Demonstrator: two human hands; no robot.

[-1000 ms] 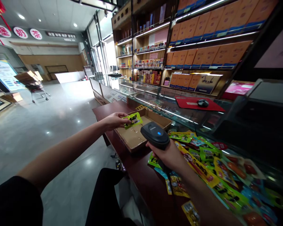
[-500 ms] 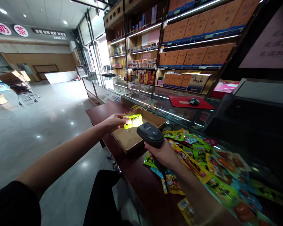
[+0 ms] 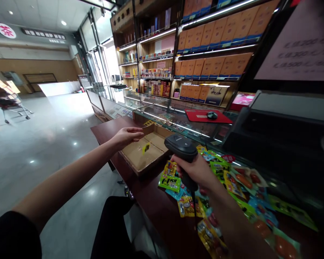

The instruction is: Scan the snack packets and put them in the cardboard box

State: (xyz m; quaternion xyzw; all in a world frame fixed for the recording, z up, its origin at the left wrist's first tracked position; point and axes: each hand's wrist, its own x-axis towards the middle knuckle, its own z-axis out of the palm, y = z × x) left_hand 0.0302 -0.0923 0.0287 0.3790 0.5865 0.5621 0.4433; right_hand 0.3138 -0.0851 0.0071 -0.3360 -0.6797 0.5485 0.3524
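My left hand (image 3: 128,137) hovers over the left side of a shallow cardboard box (image 3: 140,170), its fingers stretched out and holding nothing. Below the fingertips is a small yellow-green snack packet (image 3: 146,148), seen edge-on and blurred, inside the box outline; whether it touches the bottom I cannot tell. My right hand (image 3: 196,169) is wrapped round the handle of a black barcode scanner (image 3: 181,146), its head pointing left near the box's right edge. Around and under the right forearm lie several bright snack packets (image 3: 170,182), partly hidden by the arm.
The box and packets rest on a dark red-brown table (image 3: 108,126). Behind it runs a glass display counter (image 3: 167,108) with a red mat (image 3: 197,116) and a mouse (image 3: 212,115). A dark machine (image 3: 280,126) stands at right. Shelves of orange boxes (image 3: 197,68) line the wall.
The left hand has let go of the yellow-green packet, which is now lower, in the box. The scanner has moved slightly right, away from the box. The view has shifted a little to the right.
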